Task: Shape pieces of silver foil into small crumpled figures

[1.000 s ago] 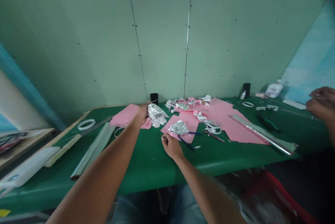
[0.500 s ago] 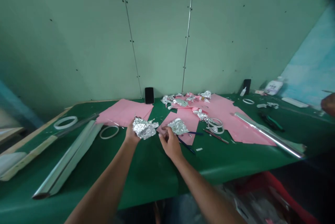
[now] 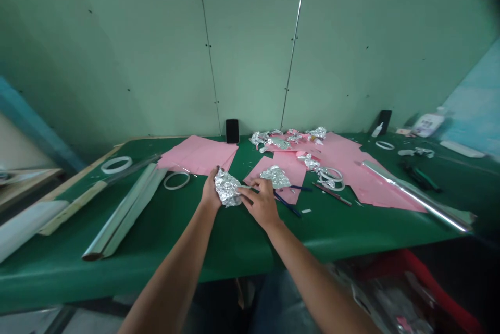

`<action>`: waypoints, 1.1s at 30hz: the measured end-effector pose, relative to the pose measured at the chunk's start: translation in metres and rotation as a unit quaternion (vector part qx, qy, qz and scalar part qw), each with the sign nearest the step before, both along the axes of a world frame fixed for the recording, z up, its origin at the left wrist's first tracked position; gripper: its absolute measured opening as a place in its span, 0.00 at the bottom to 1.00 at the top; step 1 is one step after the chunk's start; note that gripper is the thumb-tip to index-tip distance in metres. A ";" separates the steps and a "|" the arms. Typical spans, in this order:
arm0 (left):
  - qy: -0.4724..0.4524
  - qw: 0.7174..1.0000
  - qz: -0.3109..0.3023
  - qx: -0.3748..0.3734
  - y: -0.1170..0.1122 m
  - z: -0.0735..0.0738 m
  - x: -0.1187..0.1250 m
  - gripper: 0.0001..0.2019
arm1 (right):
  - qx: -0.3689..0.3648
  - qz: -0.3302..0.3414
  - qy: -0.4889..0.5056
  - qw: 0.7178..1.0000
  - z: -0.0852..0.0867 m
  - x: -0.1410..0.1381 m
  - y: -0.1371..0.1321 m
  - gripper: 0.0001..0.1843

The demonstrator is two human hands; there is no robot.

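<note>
My left hand point(image 3: 210, 192) grips a crumpled lump of aluminium foil point(image 3: 227, 188) just above the green table mat point(image 3: 234, 240). My right hand point(image 3: 261, 201) is close beside it, with its fingertips at the lump's right edge. A thin pale strip point(image 3: 245, 186) runs between the foil and those fingers, and I cannot tell whether they hold it. Farther on, another piece of crumpled foil point(image 3: 275, 176) lies on a pink paper sheet point(image 3: 287, 175), with dark blue sticks point(image 3: 287, 203) by the sheet's lower edge.
More pink paper point(image 3: 197, 154) and foil scraps point(image 3: 277, 139) lie towards the wall. White tape rolls point(image 3: 176, 180) and long foil rolls point(image 3: 125, 210) point(image 3: 414, 193) rest on the mat. A phone point(image 3: 232, 131) leans on the wall. A red crate point(image 3: 425, 292) sits below the table's front edge.
My hands have come closer together, with the foil lump now lower and beside my right fingers. The co-worker's hand at the right edge has left the view.
</note>
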State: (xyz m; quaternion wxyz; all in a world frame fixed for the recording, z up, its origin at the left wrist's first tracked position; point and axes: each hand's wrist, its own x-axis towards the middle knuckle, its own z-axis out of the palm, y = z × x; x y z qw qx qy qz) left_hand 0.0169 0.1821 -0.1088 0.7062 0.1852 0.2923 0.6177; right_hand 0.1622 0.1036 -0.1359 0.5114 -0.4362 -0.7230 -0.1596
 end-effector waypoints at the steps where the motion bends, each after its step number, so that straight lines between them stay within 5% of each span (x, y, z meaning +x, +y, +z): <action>1: 0.002 1.000 -0.001 0.000 -0.002 0.001 0.000 0.09 | 0.008 0.011 -0.012 1.000 0.001 0.000 0.000 0.10; 20: -0.011 0.999 0.020 0.029 -0.006 0.003 -0.001 0.10 | -0.028 0.121 0.030 0.992 0.002 0.000 0.001 0.13; 28: -0.026 0.990 0.087 0.111 -0.001 0.005 -0.009 0.08 | -0.087 0.026 0.250 0.964 -0.007 0.007 0.011 0.10; 33: -0.090 0.986 0.091 0.107 -0.003 0.010 -0.011 0.06 | -0.160 0.056 0.255 0.952 -0.009 0.007 0.016 0.10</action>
